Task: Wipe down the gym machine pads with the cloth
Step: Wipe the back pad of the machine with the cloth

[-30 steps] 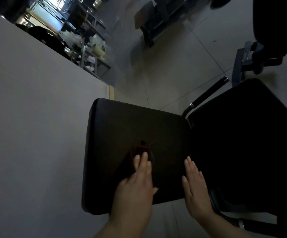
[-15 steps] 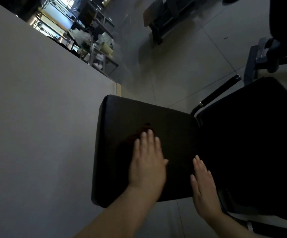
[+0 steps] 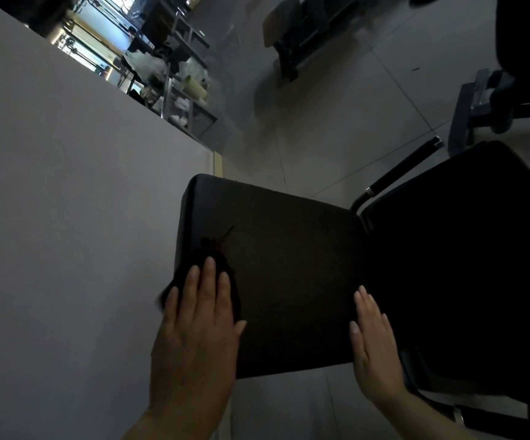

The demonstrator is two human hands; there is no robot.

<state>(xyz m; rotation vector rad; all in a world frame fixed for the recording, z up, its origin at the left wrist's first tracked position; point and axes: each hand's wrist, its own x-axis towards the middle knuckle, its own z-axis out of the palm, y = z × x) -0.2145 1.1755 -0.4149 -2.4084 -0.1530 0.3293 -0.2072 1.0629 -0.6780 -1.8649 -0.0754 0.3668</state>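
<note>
At the centre of the frame sits a square black vinyl-covered machine pad (image 3: 289,281). The left hand (image 3: 197,331) lies flat, fingers straight, pressing a dark crumpled cloth (image 3: 200,265) onto the pad's left edge. The right hand (image 3: 375,344) rests open against the pad's right edge. A second, larger black padded cushion (image 3: 460,265) fills the right side, and a plain grey wall (image 3: 67,217) the left.

Black pad (image 3: 289,265), dark cloth (image 3: 200,258)

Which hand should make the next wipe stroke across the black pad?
Left. The left hand already presses the dark cloth flat at the left edge of the black padded cushion. The right hand lies flat at its right edge, without a cloth.
</note>
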